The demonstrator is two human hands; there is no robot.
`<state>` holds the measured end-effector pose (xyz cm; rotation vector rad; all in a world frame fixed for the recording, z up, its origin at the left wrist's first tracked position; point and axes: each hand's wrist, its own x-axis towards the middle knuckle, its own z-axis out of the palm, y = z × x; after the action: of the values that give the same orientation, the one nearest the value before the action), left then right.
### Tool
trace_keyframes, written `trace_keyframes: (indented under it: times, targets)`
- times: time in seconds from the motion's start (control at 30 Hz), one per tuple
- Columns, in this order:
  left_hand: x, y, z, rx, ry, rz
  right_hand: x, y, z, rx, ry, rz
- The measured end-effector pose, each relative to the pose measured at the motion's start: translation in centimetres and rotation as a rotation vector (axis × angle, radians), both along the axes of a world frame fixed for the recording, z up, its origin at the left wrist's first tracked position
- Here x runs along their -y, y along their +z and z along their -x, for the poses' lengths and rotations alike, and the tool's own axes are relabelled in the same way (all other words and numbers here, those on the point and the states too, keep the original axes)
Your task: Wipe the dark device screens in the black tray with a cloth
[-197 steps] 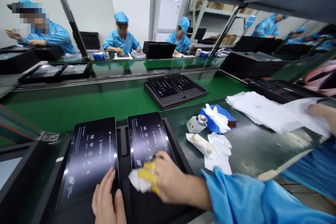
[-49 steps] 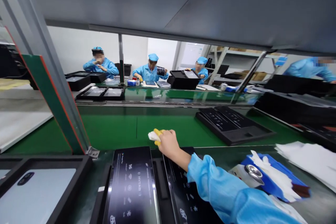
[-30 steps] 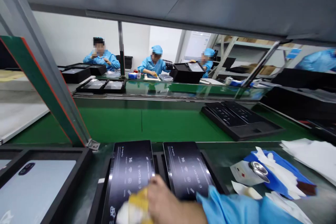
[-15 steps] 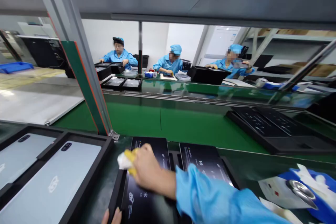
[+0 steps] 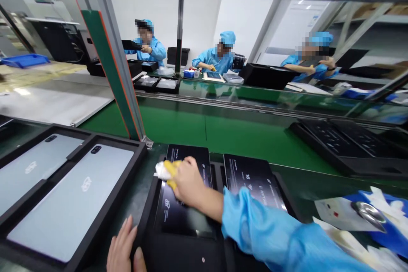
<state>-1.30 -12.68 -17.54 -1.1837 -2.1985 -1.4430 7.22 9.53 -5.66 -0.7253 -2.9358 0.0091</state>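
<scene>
My right hand (image 5: 188, 182) grips a white and yellow cloth (image 5: 165, 171) and presses it on the left edge of a dark tablet (image 5: 186, 195). That tablet lies screen up in a black tray (image 5: 149, 212), beside a second tablet (image 5: 255, 180) on its right. My left hand (image 5: 123, 251) rests flat at the tray's near left corner, fingers together, holding nothing.
A black tray (image 5: 105, 216) with two silver tablets lying back up sits at the left. A green conveyor belt (image 5: 204, 127) runs behind, carrying another black tray (image 5: 347, 153). A blue tray (image 5: 392, 238) with wipes and a small metal-capped dispenser (image 5: 363, 212) stand at the right. Several co-workers in blue sit across the belt.
My right hand has moved the cloth from the right tablet over to the left tablet and along its left edge. My left hand has come into view at the tray's near corner.
</scene>
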Motion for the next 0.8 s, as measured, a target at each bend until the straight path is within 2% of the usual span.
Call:
trace_keyframes:
  times: [0.13,0.2,0.23,0.3,0.43,0.5,0.53,0.6,0.7,0.77,0.8]
  targets:
    - [0.5,1.1,0.4,-0.019,-0.107,-0.143,8.5,-4.7,-4.4,-0.098,0.331,0.004]
    - [0.6,1.9,0.4,-0.039,-0.121,-0.166,10.3,-5.9,-6.1,-0.212,0.415,0.036]
    - [0.7,2.3,0.3,-0.038,-0.119,-0.163,10.1,-5.9,-6.6,-0.262,0.423,0.069]
    - [0.8,3.2,-0.2,-0.020,-0.117,-0.128,7.6,-4.7,-6.7,-0.322,0.336,0.122]
    - [0.9,4.7,-1.4,0.059,-0.068,-0.008,-0.7,-0.7,-5.8,-0.229,-0.159,0.064]
    - [0.9,5.0,-1.6,0.082,-0.055,0.046,-2.4,-0.2,-5.8,-0.159,-0.305,0.043]
    - [0.9,5.0,-1.6,0.076,-0.063,0.066,-2.0,-0.5,-6.1,-0.143,-0.305,0.046]
    - [0.8,4.8,-1.3,0.031,-0.092,0.103,0.9,-2.1,-7.3,-0.143,-0.177,0.075]
    - [0.6,4.3,-0.8,-0.069,-0.127,0.188,7.2,-4.6,-10.0,-0.189,0.128,0.164]
    - [0.5,4.1,-0.8,-0.150,-0.123,0.296,9.1,-5.0,-11.2,-0.247,0.240,0.231]
    - [0.4,4.1,-0.9,-0.192,-0.121,0.357,8.9,-4.7,-11.4,-0.284,0.245,0.248]
